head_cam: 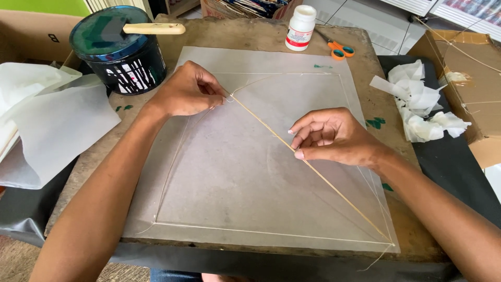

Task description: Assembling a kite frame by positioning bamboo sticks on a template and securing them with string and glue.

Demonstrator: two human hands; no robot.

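A thin bamboo stick [344, 197] lies diagonally across a translucent white paper sheet [235, 177] spread on a worn wooden board [261, 36]. A string outline runs along the sheet's edges, and a second curved stick bows along its left side. My left hand [185, 91] pinches the stick's upper end near the sheet's middle top. My right hand [331, 136] holds the stick at its middle, fingertips pressing it to the paper.
A dark paint can [122, 49] with a wooden-handled tool across its lid stands at the back left. A white glue bottle [300, 27] and orange scissors [339, 50] sit at the back. Crumpled white paper [422, 104] lies right, loose sheets [57, 125] left, a cardboard box [464, 78] far right.
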